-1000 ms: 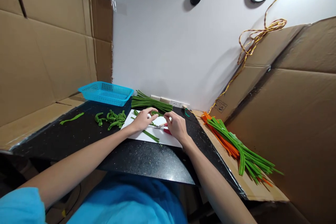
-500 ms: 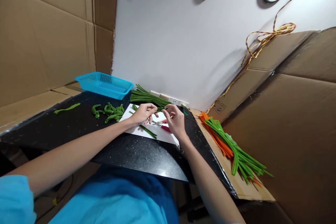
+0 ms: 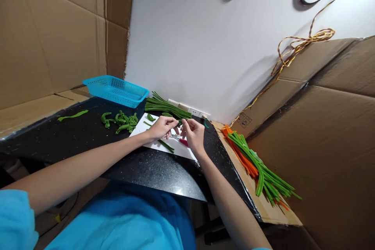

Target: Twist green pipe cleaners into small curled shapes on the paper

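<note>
Close together over a white sheet (image 3: 185, 154), my left hand (image 3: 163, 128) and my right hand (image 3: 193, 133) pinch a green pipe cleaner (image 3: 179, 122). Only a short part of it shows between the fingertips, so its shape is mostly hidden. Red-handled pliers (image 3: 184, 141) lie on the sheet beneath the hands, partly covered by them. Beside my left wrist are short straight green pipe cleaners (image 3: 166, 146). A small bent green piece (image 3: 150, 117) sits at the sheet's upper left.
Several curled green pieces (image 3: 126, 121) lie left of the sheet on the black tabletop (image 3: 88, 136). Behind stand a blue basket (image 3: 117, 93) and a dark green pipe cleaner bundle (image 3: 166, 105). Light green and orange stems (image 3: 252, 156) rest on cardboard at right.
My fingertips have come closer together around the green pipe cleaner. The bent pieces on the sheet show more clearly. The view has shifted slightly.
</note>
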Motion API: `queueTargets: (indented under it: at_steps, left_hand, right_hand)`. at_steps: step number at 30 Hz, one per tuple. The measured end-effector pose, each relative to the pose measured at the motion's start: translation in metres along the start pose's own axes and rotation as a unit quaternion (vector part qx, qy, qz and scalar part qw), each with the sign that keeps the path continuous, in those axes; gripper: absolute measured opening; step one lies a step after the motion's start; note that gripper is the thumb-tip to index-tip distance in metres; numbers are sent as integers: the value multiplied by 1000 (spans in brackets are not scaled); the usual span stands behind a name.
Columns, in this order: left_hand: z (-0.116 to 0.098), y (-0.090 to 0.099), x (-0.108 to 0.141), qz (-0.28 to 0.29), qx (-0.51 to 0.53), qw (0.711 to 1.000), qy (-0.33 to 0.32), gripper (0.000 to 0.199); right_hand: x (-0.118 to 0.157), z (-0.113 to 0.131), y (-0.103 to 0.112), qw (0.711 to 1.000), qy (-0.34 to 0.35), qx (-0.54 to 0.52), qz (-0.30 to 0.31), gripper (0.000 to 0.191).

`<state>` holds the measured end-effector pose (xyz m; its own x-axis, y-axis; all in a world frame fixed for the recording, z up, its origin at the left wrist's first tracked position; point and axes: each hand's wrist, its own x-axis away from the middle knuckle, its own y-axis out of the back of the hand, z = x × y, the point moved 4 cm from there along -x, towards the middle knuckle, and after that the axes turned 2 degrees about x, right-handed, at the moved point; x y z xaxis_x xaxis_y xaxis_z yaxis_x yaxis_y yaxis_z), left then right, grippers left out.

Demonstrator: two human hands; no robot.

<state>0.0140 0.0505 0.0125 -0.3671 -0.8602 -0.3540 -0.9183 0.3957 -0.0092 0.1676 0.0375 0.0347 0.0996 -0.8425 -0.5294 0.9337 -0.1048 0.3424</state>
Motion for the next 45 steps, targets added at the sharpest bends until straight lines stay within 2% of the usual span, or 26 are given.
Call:
queueTargets:
  at_steps: [5,10,17,23,25,30,32,37,42,45]
  left_hand:
    - [2,1,1,5,-10,1000,19,45]
    - [4,0,3,2,-13,998,60,41]
    - [6,-1,1,10,-25,998,49,42]
    - [-1,0,5,-6,-43,998,35,42]
    - [-2,-1,5,-16,-42,999,27,43]
    - [0,-3,4,-5,-43,999,20,43]
    - [0,-4,5,2,-53,998,19,43]
    - [-5,-5,7,6,-81,996,29,45]
    - [-10,-6,8,-15,-102,995,10,39]
    - [-11,-4,9,-36,-131,991,-4,36]
  right_hand:
    - [0,-2,2,997,50,64,7,49]
    - [-1,-2,4,972,144,184,-20,53]
    - [-2,-10,5,993,87,70,30,41]
    - [-1,-1,2,975,166,149,-15,50]
    - [-3,-2,3,982,147,123,-8,47]
    - [-4,-13,5,997,29,-18,63,39]
    - [-3,-14,6,998,30,-12,62,39]
    - [-3,-6,8,992,110,63,31,45]
    - [-6,-18,8,996,25,-20,81,42]
    - [-7,-24,8,997,26,-28,71,43]
